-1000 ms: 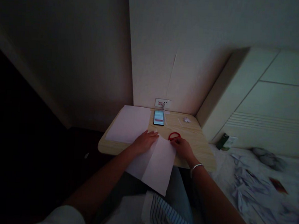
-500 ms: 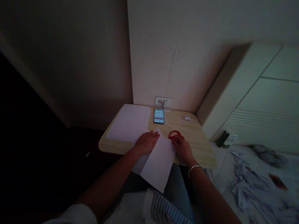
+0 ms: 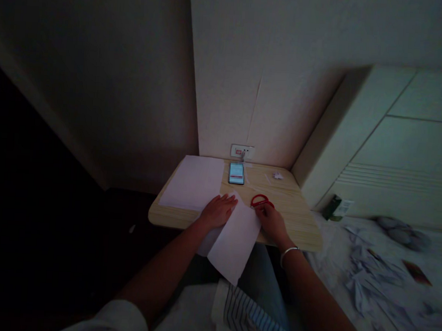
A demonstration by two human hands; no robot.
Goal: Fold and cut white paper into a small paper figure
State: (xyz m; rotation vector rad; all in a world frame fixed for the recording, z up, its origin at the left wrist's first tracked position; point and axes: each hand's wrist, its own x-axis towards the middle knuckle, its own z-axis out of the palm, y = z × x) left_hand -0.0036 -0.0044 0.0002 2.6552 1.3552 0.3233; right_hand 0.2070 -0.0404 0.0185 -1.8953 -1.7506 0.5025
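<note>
A white sheet of paper (image 3: 235, 241) with a crease down it lies at the table's front edge, its lower part hanging over my lap. My left hand (image 3: 218, 211) rests flat on the paper's left part, fingers stretched out beside the crease. At the upper right edge of the sheet, my right hand (image 3: 272, 221) has its fingers closed on the paper; its fingertips are partly hidden. Red-handled scissors (image 3: 259, 200) lie just beyond the right hand, their blades mostly hidden.
A stack of white paper (image 3: 193, 181) lies on the wooden table (image 3: 293, 205) at left. Behind the hands is a lit phone (image 3: 236, 173), below a wall socket (image 3: 242, 151). A crumpled paper scrap (image 3: 278, 175) sits at the back right. Paper pieces (image 3: 371, 279) litter the bed.
The view has shifted slightly, so everything sits a little further right and lower. The hands keep their places on the paper; its lower corner has moved slightly left.
</note>
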